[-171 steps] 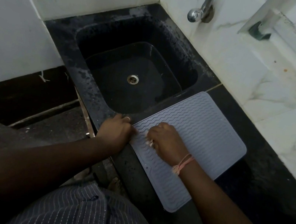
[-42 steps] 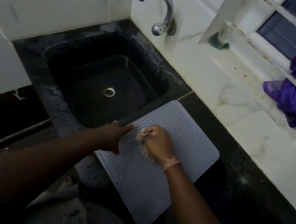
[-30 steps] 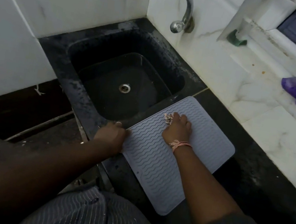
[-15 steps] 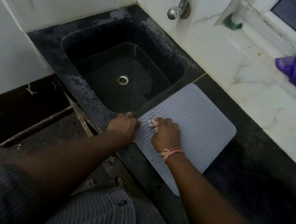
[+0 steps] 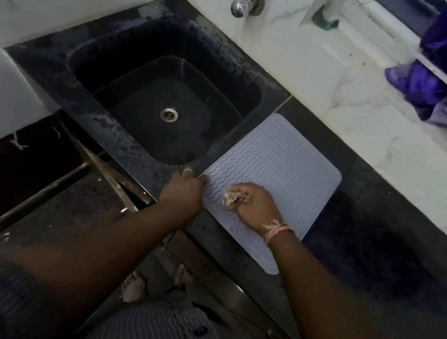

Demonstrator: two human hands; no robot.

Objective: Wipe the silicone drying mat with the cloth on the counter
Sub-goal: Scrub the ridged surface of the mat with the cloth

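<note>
The cloth (image 5: 231,197) is mostly hidden, seemingly bunched, inside the right hand (image 5: 257,207).

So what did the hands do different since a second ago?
The right hand slid the cloth back from the middle of the mat toward its near left edge. The left hand stayed at that edge, steadying it. The mat kept its place beside the sink.

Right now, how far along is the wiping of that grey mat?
Underway. The right hand grips the small cloth on the mat near its sink-side edge; the left hand steadies that edge. No wet or clean patches show, so how much remains can't be judged.
</note>
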